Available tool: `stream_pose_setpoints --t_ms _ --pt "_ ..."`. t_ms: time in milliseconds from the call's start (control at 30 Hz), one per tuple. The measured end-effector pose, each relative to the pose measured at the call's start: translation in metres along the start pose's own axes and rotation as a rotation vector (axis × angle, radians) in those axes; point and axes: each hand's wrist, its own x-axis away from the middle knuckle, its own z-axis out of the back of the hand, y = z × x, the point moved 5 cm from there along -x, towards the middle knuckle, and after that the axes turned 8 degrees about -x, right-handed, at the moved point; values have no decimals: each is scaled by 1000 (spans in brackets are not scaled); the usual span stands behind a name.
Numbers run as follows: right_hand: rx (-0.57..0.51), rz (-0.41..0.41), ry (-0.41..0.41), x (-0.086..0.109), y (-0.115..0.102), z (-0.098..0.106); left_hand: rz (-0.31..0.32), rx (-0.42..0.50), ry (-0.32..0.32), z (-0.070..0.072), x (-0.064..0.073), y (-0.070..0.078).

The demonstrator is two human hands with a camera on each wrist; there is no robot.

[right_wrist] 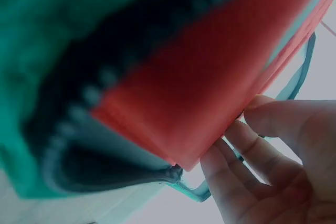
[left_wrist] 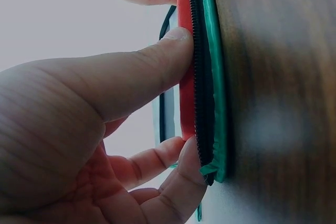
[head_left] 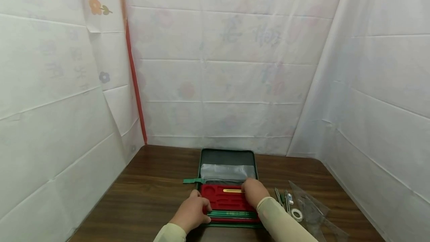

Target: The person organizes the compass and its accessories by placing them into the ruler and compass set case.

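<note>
Lower centre of frame: red tray [head_left: 218, 197] in open green case [head_left: 228, 157].
Left hand [head_left: 192, 210] fingers pinch left edge, right hand [head_left: 254, 193] fingers grip right edge.

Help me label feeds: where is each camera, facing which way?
Head: on the head, facing forward and down at the open case; left hand, right hand, sleeves show.
Left wrist: worn there, facing the red tray; left hand shows, right partly.
Right wrist: worn there, facing the tray's corner; right hand shows.
Both wrist views share tray and zip.

free: tabletop [head_left: 141, 197] left of case [head_left: 228, 156] | blocked: set squares [head_left: 307, 201], tape roll [head_left: 296, 210] right; sheet [head_left: 228, 85] behind
</note>
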Motion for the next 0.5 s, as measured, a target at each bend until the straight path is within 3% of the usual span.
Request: stream_pose_setpoints --t_ms 300,500 --pt "46 46 -76 11 2 -1 -4 1 -4 2 2 0" --pt "-111 69 -53 23 8 9 7 1 -8 1 1 -4"
